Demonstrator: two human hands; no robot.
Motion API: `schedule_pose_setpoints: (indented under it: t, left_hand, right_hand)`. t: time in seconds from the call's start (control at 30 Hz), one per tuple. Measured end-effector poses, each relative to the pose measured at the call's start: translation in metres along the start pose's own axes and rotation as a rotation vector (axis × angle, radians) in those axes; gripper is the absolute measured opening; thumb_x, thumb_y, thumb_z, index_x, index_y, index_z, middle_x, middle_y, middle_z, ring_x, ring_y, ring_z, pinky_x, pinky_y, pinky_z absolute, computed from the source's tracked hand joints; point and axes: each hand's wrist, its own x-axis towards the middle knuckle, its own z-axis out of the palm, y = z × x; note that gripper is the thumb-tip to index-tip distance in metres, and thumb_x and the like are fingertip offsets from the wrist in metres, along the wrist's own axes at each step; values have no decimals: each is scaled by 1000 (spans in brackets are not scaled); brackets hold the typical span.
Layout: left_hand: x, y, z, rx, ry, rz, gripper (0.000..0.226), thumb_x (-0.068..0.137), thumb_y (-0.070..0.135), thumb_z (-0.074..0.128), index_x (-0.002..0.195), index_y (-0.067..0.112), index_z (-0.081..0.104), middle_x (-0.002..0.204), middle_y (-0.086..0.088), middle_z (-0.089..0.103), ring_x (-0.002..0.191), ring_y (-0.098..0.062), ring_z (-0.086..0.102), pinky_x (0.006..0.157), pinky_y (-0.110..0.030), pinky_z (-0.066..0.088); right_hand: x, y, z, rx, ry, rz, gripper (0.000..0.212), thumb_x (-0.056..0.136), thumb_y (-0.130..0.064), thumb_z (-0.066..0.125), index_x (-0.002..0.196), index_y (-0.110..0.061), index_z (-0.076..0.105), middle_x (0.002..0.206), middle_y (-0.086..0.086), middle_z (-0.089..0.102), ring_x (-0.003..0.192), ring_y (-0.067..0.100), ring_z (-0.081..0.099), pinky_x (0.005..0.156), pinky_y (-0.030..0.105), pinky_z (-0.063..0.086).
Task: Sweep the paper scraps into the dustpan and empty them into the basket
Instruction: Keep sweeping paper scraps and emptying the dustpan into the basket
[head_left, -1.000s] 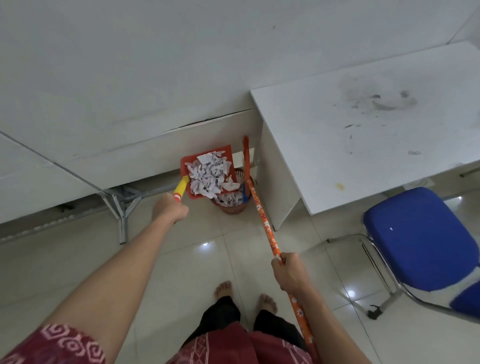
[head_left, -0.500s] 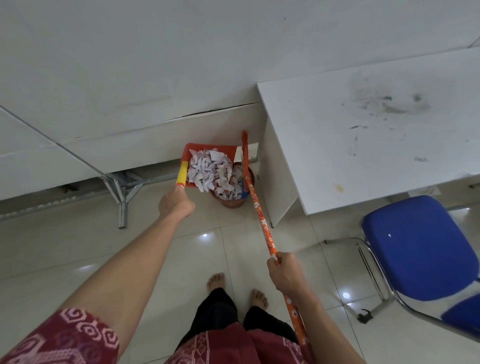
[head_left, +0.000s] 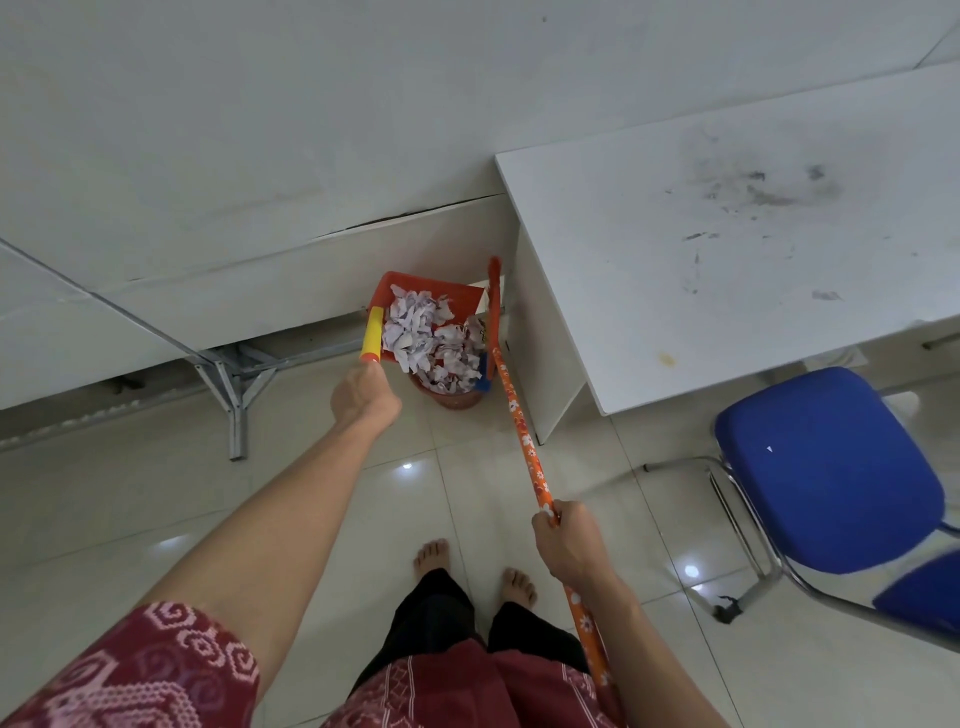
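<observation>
**Dustpan tipped over the basket**

My left hand (head_left: 363, 400) grips the yellow handle (head_left: 373, 332), holding the red dustpan (head_left: 415, 285) tilted above the basket (head_left: 448, 399). Paper scraps (head_left: 415, 332) are heaped across both. My right hand (head_left: 569, 543) is wrapped round the orange broom stick (head_left: 524, 441), beside the white desk (head_left: 727, 291).

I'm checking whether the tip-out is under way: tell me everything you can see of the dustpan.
The dustpan is a red-orange tray, plastic by its look, with a yellow grip tipped red. The left hand holds the grip's end, the pan raised and tilted above the basket. White paper scraps heap in it and spill over its lower edge toward the basket. The head of the broom stands close at its right; contact cannot be told.
</observation>
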Motion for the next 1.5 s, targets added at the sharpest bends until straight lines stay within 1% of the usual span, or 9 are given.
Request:
schedule_pose_setpoints:
  t: [0.37, 0.57, 0.77, 0.9, 1.0, 1.1, 1.27, 1.37, 1.5]
  left_hand:
    - [5, 4, 3, 50, 51, 37, 34, 92, 9, 62, 124, 4, 53, 106, -12, 66, 94, -29, 66, 64, -33, 43]
    - [-1, 5, 10, 13, 53, 41, 42, 90, 7, 63, 129, 3, 47, 109, -14, 65, 97, -31, 65, 67, -34, 44]
    - [0, 0, 15, -153, -77, -15, 49, 85, 13, 61, 131, 10, 44, 108, -11, 61, 101, -33, 62, 72, -32, 46]
    - [7, -9, 29, -495, -181, -189, 48, 82, 10, 58, 126, 9, 39, 112, -14, 56, 88, -32, 62, 81, -46, 58]
    - [16, -13, 32, -906, -289, -297, 49, 83, -8, 53, 126, 12, 41, 115, -17, 54, 75, -22, 61, 60, -45, 60]
    - [23, -11, 31, -1065, -351, -364, 47, 84, -18, 49, 123, 7, 41, 96, -14, 49, 65, -18, 57, 44, -32, 56]
    - [25, -5, 34, -1040, -363, -373, 18, 91, -8, 48, 107, 0, 43, 79, -9, 39, 37, -14, 51, 56, -32, 58]
    - [22, -6, 36, -977, -283, -338, 21, 86, -8, 47, 106, 0, 46, 90, -14, 45, 52, -19, 47, 35, -21, 47]
    - [10, 0, 41, -872, -238, -245, 18, 82, -3, 46, 98, 5, 44, 91, -12, 44, 59, -21, 44, 36, -21, 36]
  right_hand:
    - [-6, 0, 0, -16, 14, -27, 32, 97, -11, 45, 65, -11, 45, 55, -2, 45, 39, 7, 37, 34, 15, 31]
    - [-7, -2, 4, -38, 27, -37, 35, 97, -11, 46, 62, -13, 41, 54, -3, 44, 41, 8, 37, 35, 14, 27]
    - [-5, -6, 10, -13, 1, -9, 29, 97, -13, 45, 68, -11, 47, 60, -1, 49, 43, 8, 41, 35, 15, 31]
    - [-6, -1, 10, -22, -3, -5, 31, 97, -11, 45, 66, -12, 44, 58, -1, 48, 42, 8, 39, 36, 16, 30]
    - [-5, 0, 12, -32, -11, -1, 29, 97, -12, 45, 68, -11, 46, 60, -1, 48, 44, 8, 40, 37, 16, 31]
    - [-2, 0, 14, -57, -11, -3, 26, 97, -13, 45, 72, -9, 50, 61, -1, 50, 45, 9, 42, 38, 18, 33]
    - [2, 1, 16, -57, -18, -3, 24, 97, -14, 45, 74, -8, 53, 62, 0, 52, 46, 10, 45, 41, 21, 37]
    - [4, 0, 18, -62, -11, -4, 24, 97, -15, 45, 76, -8, 54, 63, -1, 53, 46, 10, 47, 41, 20, 37]
    - [2, 0, 16, -53, 7, -11, 25, 96, -14, 45, 73, -8, 51, 61, -1, 51, 44, 9, 44, 37, 16, 33]
